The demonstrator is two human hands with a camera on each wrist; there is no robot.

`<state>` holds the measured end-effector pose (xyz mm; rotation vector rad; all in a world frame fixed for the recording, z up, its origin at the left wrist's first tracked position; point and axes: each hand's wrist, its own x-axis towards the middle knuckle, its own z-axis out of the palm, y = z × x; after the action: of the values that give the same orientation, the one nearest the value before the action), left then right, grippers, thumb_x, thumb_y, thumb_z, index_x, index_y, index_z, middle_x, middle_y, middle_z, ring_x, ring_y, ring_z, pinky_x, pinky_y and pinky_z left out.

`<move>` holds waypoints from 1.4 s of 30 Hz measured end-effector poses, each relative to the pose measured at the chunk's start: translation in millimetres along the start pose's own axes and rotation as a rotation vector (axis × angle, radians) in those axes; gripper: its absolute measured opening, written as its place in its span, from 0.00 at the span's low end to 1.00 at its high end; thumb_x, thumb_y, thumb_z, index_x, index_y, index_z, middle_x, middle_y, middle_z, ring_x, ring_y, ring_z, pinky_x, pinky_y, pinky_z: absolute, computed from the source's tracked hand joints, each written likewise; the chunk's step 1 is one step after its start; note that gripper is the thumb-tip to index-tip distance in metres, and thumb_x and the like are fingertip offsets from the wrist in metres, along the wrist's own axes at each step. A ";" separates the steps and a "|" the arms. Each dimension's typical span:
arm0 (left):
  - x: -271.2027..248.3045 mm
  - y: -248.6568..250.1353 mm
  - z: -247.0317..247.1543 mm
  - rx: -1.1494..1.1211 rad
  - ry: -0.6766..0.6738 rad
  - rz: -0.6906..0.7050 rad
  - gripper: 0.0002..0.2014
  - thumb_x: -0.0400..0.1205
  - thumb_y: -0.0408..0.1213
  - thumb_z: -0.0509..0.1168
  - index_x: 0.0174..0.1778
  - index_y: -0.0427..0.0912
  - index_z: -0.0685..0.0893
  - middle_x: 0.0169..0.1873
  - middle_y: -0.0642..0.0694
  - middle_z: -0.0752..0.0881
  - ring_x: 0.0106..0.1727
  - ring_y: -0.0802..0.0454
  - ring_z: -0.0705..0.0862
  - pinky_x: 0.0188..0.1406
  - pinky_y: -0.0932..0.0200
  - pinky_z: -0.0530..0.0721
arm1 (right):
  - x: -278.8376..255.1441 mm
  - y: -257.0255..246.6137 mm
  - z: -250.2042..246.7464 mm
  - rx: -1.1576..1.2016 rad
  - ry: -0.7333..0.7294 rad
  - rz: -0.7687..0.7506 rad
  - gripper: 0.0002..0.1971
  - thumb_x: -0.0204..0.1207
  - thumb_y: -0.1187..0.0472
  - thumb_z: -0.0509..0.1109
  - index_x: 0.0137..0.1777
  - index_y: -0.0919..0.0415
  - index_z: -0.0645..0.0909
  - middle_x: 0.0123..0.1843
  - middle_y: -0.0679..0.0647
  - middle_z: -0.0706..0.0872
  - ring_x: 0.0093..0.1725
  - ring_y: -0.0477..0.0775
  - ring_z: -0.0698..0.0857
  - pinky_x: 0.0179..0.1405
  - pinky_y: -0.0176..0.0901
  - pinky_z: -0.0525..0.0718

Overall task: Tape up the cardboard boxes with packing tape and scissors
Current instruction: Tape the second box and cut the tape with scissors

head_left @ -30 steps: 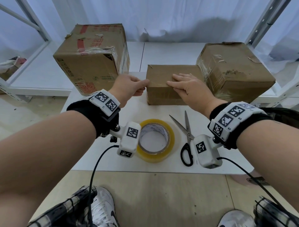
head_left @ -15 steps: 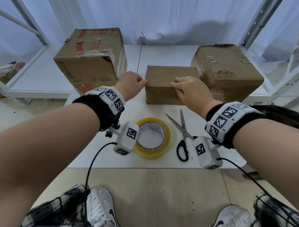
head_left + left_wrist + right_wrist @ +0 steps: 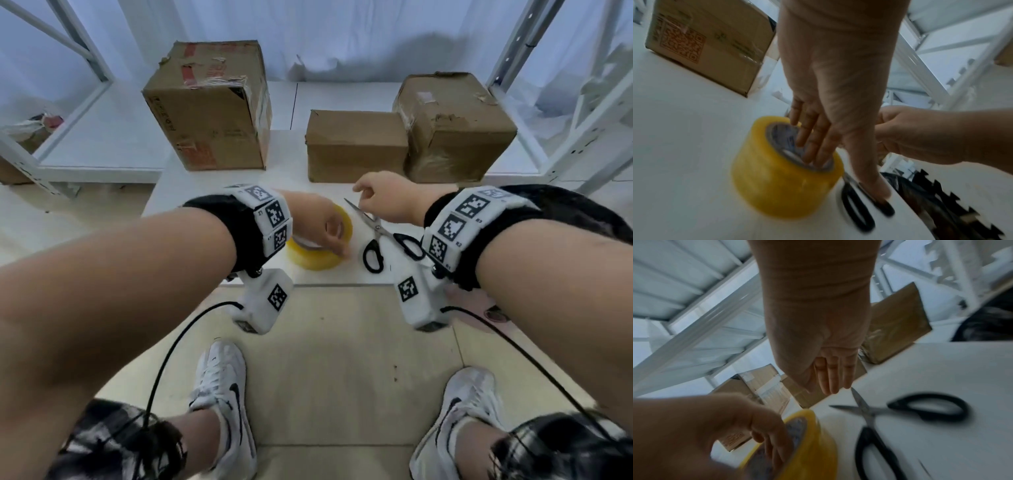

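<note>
A yellow tape roll (image 3: 310,262) lies flat near the table's front edge. My left hand (image 3: 337,240) is on it. In the left wrist view its fingers (image 3: 807,146) reach into the roll's (image 3: 781,181) core while the thumb lies against the outer wall. Black-handled scissors (image 3: 376,236) lie open just right of the roll. My right hand (image 3: 359,192) hovers over their blade tips, fingers relaxed, holding nothing. Three cardboard boxes stand behind: a tall one (image 3: 209,109) at left, a small one (image 3: 356,147) in the middle, a crumpled one (image 3: 455,126) at right.
The white table (image 3: 301,181) ends just in front of the roll and scissors. White metal shelf frames (image 3: 561,113) flank both sides, with a lower white shelf behind the boxes. My feet in white shoes stand on the tiled floor below.
Both hands have left the small middle box and drawn back toward me. The left hand has come down onto the tape roll; the right now hangs over the scissors.
</note>
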<state>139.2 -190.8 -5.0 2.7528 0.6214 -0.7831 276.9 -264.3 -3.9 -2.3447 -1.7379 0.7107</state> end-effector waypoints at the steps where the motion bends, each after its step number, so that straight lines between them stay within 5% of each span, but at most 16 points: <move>1: -0.9 4.3 7.4 0.101 -0.037 -0.021 0.29 0.74 0.68 0.63 0.54 0.44 0.83 0.54 0.49 0.84 0.54 0.47 0.82 0.56 0.51 0.79 | -6.7 0.7 6.8 0.022 -0.003 0.023 0.21 0.83 0.66 0.59 0.75 0.64 0.72 0.72 0.59 0.78 0.70 0.59 0.76 0.67 0.44 0.72; 3: -2.6 11.1 18.5 0.229 -0.052 -0.084 0.27 0.76 0.62 0.67 0.57 0.40 0.82 0.56 0.46 0.83 0.57 0.43 0.81 0.58 0.51 0.78 | -18.8 3.3 20.0 0.126 0.015 0.051 0.21 0.81 0.69 0.59 0.75 0.65 0.73 0.71 0.61 0.78 0.69 0.60 0.77 0.66 0.44 0.74; 6: -12.1 9.0 18.1 0.072 0.077 -0.042 0.12 0.81 0.42 0.66 0.51 0.35 0.81 0.44 0.43 0.80 0.45 0.44 0.78 0.41 0.57 0.73 | -31.3 8.0 31.5 0.348 -0.018 0.075 0.33 0.77 0.70 0.68 0.81 0.65 0.62 0.77 0.62 0.72 0.75 0.58 0.72 0.71 0.44 0.73; 9: -30.2 -1.4 2.3 -0.151 0.234 0.017 0.10 0.80 0.39 0.66 0.44 0.33 0.79 0.35 0.44 0.75 0.36 0.48 0.71 0.32 0.57 0.67 | -40.1 9.1 26.7 0.533 -0.100 0.057 0.53 0.68 0.64 0.81 0.85 0.60 0.47 0.84 0.56 0.59 0.81 0.55 0.63 0.78 0.49 0.67; 11: -40.8 -3.6 -11.7 -0.281 0.300 0.054 0.11 0.80 0.38 0.67 0.47 0.31 0.81 0.36 0.44 0.76 0.35 0.50 0.72 0.35 0.58 0.69 | -41.4 7.3 16.1 0.611 -0.093 0.023 0.57 0.66 0.60 0.83 0.85 0.58 0.45 0.81 0.54 0.64 0.77 0.53 0.67 0.73 0.46 0.70; 14: -50.0 -4.8 -32.0 -0.421 0.362 0.095 0.11 0.79 0.37 0.69 0.49 0.31 0.82 0.37 0.44 0.77 0.36 0.53 0.74 0.38 0.60 0.72 | -36.4 3.2 -3.5 0.617 0.009 -0.020 0.54 0.63 0.57 0.85 0.83 0.56 0.53 0.73 0.51 0.71 0.68 0.49 0.73 0.65 0.42 0.73; 20: -56.7 -14.3 -57.5 -0.605 0.449 0.077 0.08 0.79 0.37 0.70 0.49 0.36 0.84 0.38 0.46 0.81 0.40 0.52 0.77 0.42 0.59 0.75 | -25.4 -4.4 -35.3 0.547 0.199 -0.119 0.45 0.60 0.53 0.86 0.75 0.57 0.66 0.69 0.54 0.74 0.66 0.52 0.77 0.70 0.52 0.78; 25: -50.5 -17.7 -63.0 -0.668 0.465 0.056 0.14 0.78 0.42 0.72 0.51 0.35 0.85 0.45 0.35 0.85 0.42 0.49 0.79 0.44 0.55 0.76 | -16.3 -12.0 -46.9 0.521 0.246 -0.135 0.41 0.62 0.55 0.85 0.74 0.59 0.69 0.67 0.56 0.76 0.64 0.54 0.79 0.65 0.51 0.82; 31: -45.8 -19.0 -58.4 -0.748 0.428 0.083 0.13 0.77 0.38 0.72 0.54 0.36 0.84 0.52 0.33 0.85 0.48 0.45 0.81 0.57 0.43 0.81 | -9.0 -9.0 -48.7 0.610 0.162 -0.064 0.55 0.48 0.45 0.87 0.76 0.56 0.65 0.68 0.54 0.74 0.66 0.55 0.78 0.68 0.55 0.81; 34: -48.1 -11.9 -60.5 -0.856 0.409 0.059 0.17 0.69 0.45 0.67 0.48 0.39 0.82 0.46 0.38 0.83 0.46 0.48 0.79 0.49 0.51 0.78 | -8.8 -7.3 -50.2 0.621 0.181 -0.070 0.43 0.58 0.51 0.86 0.71 0.56 0.67 0.64 0.53 0.75 0.64 0.55 0.78 0.66 0.53 0.81; 36: -45.9 -9.4 -62.3 -1.037 0.420 0.040 0.17 0.67 0.43 0.63 0.46 0.35 0.81 0.46 0.36 0.81 0.47 0.41 0.79 0.51 0.48 0.77 | -9.9 -8.6 -49.3 0.627 0.181 -0.088 0.39 0.61 0.54 0.85 0.68 0.55 0.68 0.62 0.52 0.75 0.63 0.53 0.78 0.64 0.51 0.83; 39: -39.6 -11.1 -61.0 -1.206 0.369 0.038 0.26 0.82 0.49 0.60 0.58 0.25 0.81 0.51 0.30 0.86 0.51 0.34 0.85 0.61 0.41 0.82 | -10.5 -15.9 -46.3 0.571 0.175 -0.117 0.38 0.61 0.54 0.86 0.67 0.56 0.69 0.61 0.51 0.74 0.61 0.51 0.79 0.62 0.48 0.84; 42: -32.6 -9.6 -57.4 -1.148 0.353 0.010 0.20 0.85 0.47 0.61 0.58 0.31 0.84 0.53 0.33 0.88 0.55 0.38 0.87 0.62 0.40 0.83 | -8.9 -19.6 -44.9 0.442 0.222 -0.139 0.39 0.59 0.53 0.86 0.67 0.57 0.69 0.63 0.52 0.71 0.61 0.51 0.75 0.65 0.48 0.80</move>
<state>135.7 -175.5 59.8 1.7892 0.7806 0.1189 278.0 -258.8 45.6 -1.9071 -1.4555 0.6961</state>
